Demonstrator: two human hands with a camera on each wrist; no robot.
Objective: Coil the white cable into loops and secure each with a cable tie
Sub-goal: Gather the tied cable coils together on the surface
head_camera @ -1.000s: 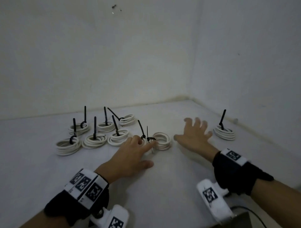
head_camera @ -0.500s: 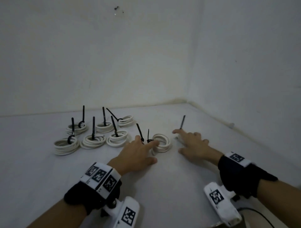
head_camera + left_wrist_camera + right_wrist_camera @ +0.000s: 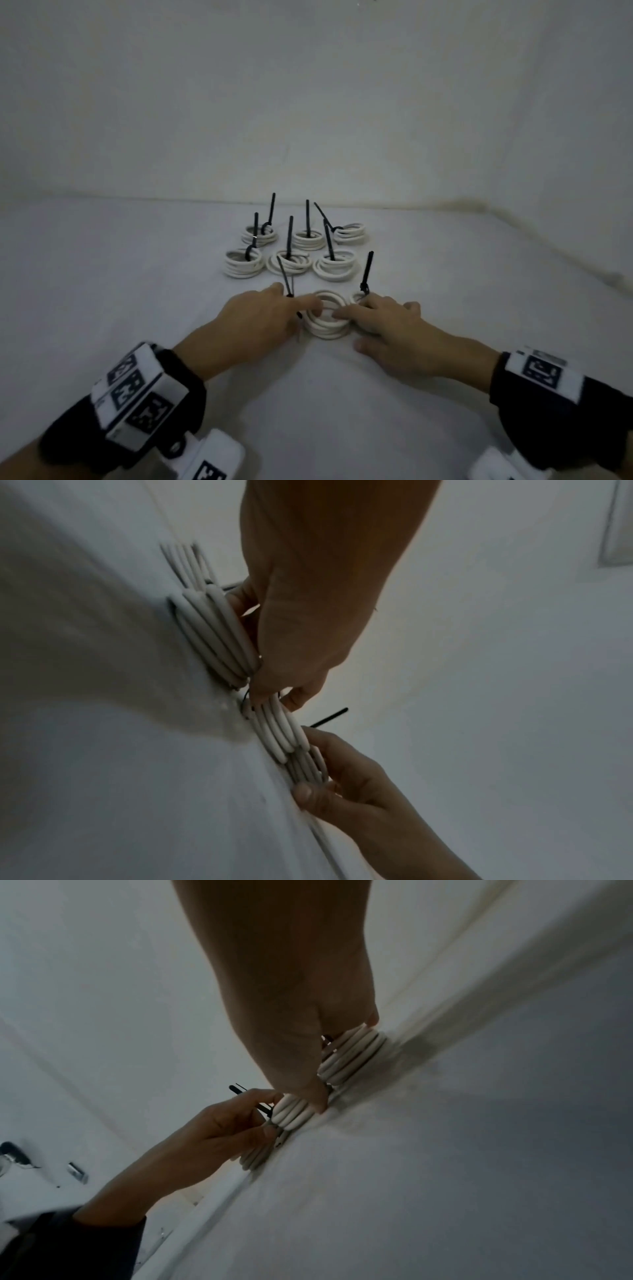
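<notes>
Three white cable coils lie in a row on the white table. The middle coil is bare on top. My left hand covers and grips the left coil, whose black ties stick up past my knuckles. My right hand grips the right coil, and its black tie stands upright. Both index fingers touch the middle coil. Most of the left and right coils is hidden under my hands in the head view.
Several more tied white coils sit in two rows behind my hands, each with a black tie tail pointing up. Walls close the table at the back and right, meeting in a corner.
My right hand reached to the coil at the far right, took it and brought it left beside the middle coil. My left hand stayed on its coil. The head view turned right.
</notes>
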